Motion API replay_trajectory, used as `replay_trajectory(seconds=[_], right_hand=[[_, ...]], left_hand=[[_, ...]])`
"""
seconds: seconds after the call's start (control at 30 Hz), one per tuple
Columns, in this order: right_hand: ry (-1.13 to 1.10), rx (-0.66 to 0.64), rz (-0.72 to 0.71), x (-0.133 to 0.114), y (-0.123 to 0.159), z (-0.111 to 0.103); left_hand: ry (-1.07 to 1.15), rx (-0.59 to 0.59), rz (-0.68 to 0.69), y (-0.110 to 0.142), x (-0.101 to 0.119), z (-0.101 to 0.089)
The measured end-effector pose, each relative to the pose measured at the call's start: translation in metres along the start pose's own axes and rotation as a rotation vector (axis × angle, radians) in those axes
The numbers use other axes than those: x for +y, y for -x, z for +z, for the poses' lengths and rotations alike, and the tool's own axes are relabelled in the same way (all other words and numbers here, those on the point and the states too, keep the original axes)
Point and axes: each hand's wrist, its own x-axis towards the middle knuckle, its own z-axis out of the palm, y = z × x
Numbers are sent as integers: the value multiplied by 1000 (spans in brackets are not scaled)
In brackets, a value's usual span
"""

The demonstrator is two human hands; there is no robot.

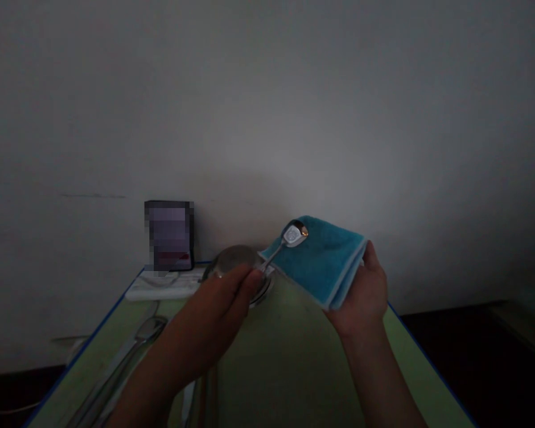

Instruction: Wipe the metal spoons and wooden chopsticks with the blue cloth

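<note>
Over the green table (289, 368), my left hand (223, 312) pinches a metal spoon (292, 236) by its handle between thumb and fingers, the bowl up and out against the blue cloth (323, 261). My right hand (370, 297) holds that folded cloth from below and its right edge; most of its fingers are hidden, so how far they spread I cannot tell. Nor can I tell whether the bowl touches the fabric. To handle this well, I judge the pinch should be firm and near the neck, or the spoon may twist under pressure. The palm wants to sit squarely behind the bowl, with the folds gathered so they don't slip. I'd also mind the round metal dish (236, 257) beyond my left hand, since a low wrist could knock it.
</note>
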Motion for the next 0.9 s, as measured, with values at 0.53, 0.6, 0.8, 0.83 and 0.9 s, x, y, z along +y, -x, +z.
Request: replay_trajectory(seconds=[0.53,0.6,0.8,0.83,0.9], right_hand=[[218,15,71,19,-8,2],[255,58,36,26,-9,3],[450,113,-213,37,-10,5],[509,137,-247,37,-10,5],[615,186,-293,36,-9,3]], left_hand=[[63,-89,58,4,0,-8],[64,-138,95,6,1,-9],[93,-187,117,11,4,-14],[98,-193,114,11,4,-14],[107,-214,107,11,3,-13]])
